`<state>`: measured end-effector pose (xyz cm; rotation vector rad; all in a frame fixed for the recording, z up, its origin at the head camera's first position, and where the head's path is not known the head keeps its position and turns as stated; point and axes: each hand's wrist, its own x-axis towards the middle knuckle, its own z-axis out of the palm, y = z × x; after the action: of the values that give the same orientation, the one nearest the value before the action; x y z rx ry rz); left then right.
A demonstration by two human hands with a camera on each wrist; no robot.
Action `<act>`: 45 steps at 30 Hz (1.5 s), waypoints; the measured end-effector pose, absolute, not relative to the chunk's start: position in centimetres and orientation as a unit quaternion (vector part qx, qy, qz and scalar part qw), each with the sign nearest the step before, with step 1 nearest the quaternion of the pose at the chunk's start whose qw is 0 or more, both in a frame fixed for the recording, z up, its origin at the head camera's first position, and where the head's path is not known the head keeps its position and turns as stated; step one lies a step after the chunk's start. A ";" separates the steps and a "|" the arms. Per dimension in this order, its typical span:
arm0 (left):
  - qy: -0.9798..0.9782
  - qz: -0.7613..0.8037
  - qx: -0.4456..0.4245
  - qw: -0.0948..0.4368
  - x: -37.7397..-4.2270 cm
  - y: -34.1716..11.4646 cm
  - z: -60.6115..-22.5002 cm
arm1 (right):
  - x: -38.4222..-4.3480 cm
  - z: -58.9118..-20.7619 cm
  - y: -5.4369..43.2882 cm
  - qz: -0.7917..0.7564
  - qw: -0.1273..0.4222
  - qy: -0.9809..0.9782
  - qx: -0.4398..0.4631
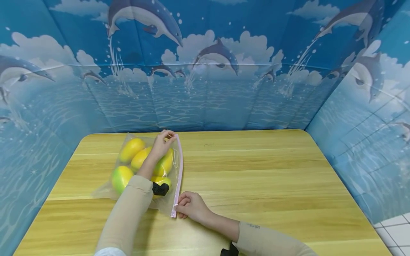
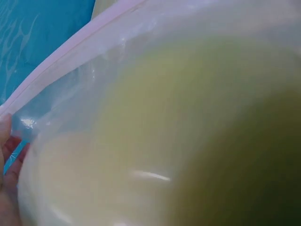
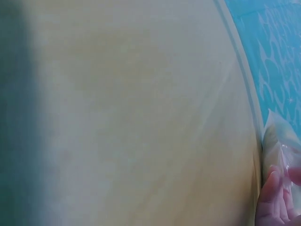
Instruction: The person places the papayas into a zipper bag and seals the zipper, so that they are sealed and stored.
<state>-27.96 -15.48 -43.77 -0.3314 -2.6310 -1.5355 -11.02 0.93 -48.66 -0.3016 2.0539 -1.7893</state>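
A clear zip bag [image 1: 145,199] with a pink zip strip [image 1: 180,167] along its right edge lies on the table, holding several yellow-green mangoes [image 1: 132,149]. My left hand [image 1: 163,142] reaches across the bag and pinches the strip's far end. At the near end, my right hand [image 1: 192,206] pinches the strip between thumb and fingers. The left wrist view shows the pink strip [image 2: 70,44] running up from the fingers [image 2: 14,169], with blurred mangoes behind the film. In the right wrist view, fingers [image 3: 270,193] hold a bag corner [image 3: 277,136].
The wooden table [image 1: 256,177] extends to the right of the bag. A blue curtain [image 1: 211,96] printed with dolphins surrounds its back and sides. White floor tiles [image 1: 392,227] show at the lower right.
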 end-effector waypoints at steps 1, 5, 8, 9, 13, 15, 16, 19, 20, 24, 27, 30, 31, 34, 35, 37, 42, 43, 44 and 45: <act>-0.859 -0.497 -0.112 0.041 -27.9 -15.5 -43.8 | -11.1 -48.6 1.0 -0.637 0.200 0.737 -0.108; -0.863 -0.484 -0.134 0.050 -27.8 -15.5 -43.6 | -11.6 -48.2 1.4 -0.627 0.207 0.743 -0.113; -0.866 -0.475 -0.145 0.060 -27.6 -15.8 -43.2 | -12.5 -47.6 2.3 -0.619 0.207 0.748 -0.117; -0.867 -0.472 -0.147 0.064 -27.4 -16.0 -42.9 | -13.0 -47.3 2.8 -0.616 0.203 0.752 -0.119; -0.869 -0.470 -0.132 0.074 -26.6 -16.9 -41.5 | -15.1 -45.7 5.2 -0.597 0.172 0.775 -0.115; -0.872 -0.468 -0.121 0.079 -26.1 -17.7 -40.8 | -16.2 -44.7 6.4 -0.594 0.151 0.783 -0.103; -0.874 -0.466 -0.113 0.082 -25.9 -18.1 -40.5 | -16.6 -44.3 7.0 -0.593 0.142 0.786 -0.096; -0.877 -0.458 -0.104 0.097 -25.4 -19.5 -40.0 | -17.7 -43.4 8.3 -0.598 0.125 0.788 -0.077; -0.878 -0.455 -0.102 0.104 -25.2 -20.0 -39.9 | -17.9 -43.2 8.6 -0.600 0.121 0.787 -0.071; -0.885 -0.437 -0.099 0.128 -24.3 -22.1 -39.9 | -18.5 -43.3 9.2 -0.612 0.109 0.781 -0.060; -0.889 -0.427 -0.091 0.137 -23.6 -23.7 -40.3 | -18.7 -44.0 9.0 -0.625 0.103 0.772 -0.056; -0.888 -0.430 -0.081 0.141 -22.8 -25.2 -40.9 | -18.7 -44.7 8.3 -0.639 0.101 0.761 -0.054; -0.888 -0.432 -0.074 0.139 -22.5 -25.7 -41.1 | -18.7 -45.0 8.0 -0.644 0.102 0.756 -0.052; -0.883 -0.446 -0.056 0.135 -21.7 -27.1 -41.9 | -18.7 -45.6 6.9 -0.663 0.106 0.740 -0.045; -0.882 -0.450 -0.049 0.132 -21.4 -27.6 -42.1 | -18.6 -45.5 6.5 -0.669 0.109 0.734 -0.043; -0.879 -0.459 -0.033 0.125 -20.9 -28.5 -42.6 | -18.6 -45.9 5.7 -0.687 0.115 0.717 -0.035; -0.878 -0.467 -0.001 0.103 -19.7 -30.5 -43.8 | -18.5 -47.1 3.7 -0.720 0.127 0.682 -0.021; -0.878 -0.469 0.006 0.097 -19.6 -30.8 -44.1 | -18.4 -47.3 3.3 -0.723 0.128 0.679 -0.020; -0.878 -0.470 0.011 0.091 -19.4 -31.1 -44.4 | -18.4 -47.5 2.9 -0.726 0.132 0.674 -0.018; -0.877 -0.473 0.018 0.082 -19.2 -31.4 -44.6 | -18.3 -47.6 2.6 -0.730 0.134 0.670 -0.015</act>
<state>-19.20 -31.42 -44.56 0.0528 -2.6201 -1.4131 -18.32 2.59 -47.59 -0.0445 1.9425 -2.1152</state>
